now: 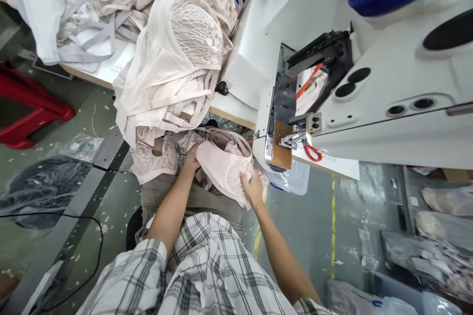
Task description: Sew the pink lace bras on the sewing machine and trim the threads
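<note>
A sewing machine [399, 78] stands ahead and right of the right hand [253, 188]; a pile of bras [158, 59] lies ahead and left of the left hand [192, 157]. One pale bra [221, 165] spans between the two, each pinching its fabric.

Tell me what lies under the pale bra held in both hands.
Brown-grey trousers show along the near edge of the held bra. Whatever lies directly beneath it is covered and cannot be seen.

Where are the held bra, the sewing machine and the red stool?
Bra [223, 165]: head view, on its smooth fabric.
Sewing machine [386, 86]: head view, on its white body.
Red stool [46, 102]: head view, on its side.
</note>
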Demonstrator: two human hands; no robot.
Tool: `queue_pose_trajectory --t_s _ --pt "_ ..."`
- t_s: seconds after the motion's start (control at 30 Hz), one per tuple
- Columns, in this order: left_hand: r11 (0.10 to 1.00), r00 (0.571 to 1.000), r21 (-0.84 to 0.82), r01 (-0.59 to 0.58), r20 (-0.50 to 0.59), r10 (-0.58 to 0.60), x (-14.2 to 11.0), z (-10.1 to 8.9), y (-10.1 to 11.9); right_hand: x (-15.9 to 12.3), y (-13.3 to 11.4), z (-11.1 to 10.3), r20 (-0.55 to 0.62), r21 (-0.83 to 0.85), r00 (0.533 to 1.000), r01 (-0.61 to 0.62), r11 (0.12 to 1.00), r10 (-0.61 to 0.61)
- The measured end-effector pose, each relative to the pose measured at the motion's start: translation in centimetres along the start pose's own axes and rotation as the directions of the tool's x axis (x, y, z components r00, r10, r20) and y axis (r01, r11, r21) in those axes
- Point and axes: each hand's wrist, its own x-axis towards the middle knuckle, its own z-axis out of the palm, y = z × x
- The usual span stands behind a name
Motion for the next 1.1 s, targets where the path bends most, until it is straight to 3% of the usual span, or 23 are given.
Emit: queue_pose_trajectory --t_s 0.23,0.5,0.8,1.1 --pt "0.999 0.982 0.028 -0.037 0.188 0.031 -5.4 1.0 1.9 -0.4 0.8 1.6 -0.099 0.084 0.995 -0.025 0.996 0.033" --pt "0.997 0.960 0.043 -0.066 0.274 0.052 -10.5 1.1 2.3 -0.7 1.7 3.0 -0.146 0.132 0.989 -0.004 0.991 0.023" --pt "0.995 0.930 0.072 -0.074 0.365 0.043 -12.4 1.1 2.1 -0.9 2.6 3.4 -0.169 0.161 0.985 0.008 0.987 0.020" --pt "0.965 0.930 0.205 -0.163 0.358 0.081 -13.2 1.4 1.6 -0.7 2.8 3.6 -0.188 0.193 0.982 0.021 0.981 0.016"
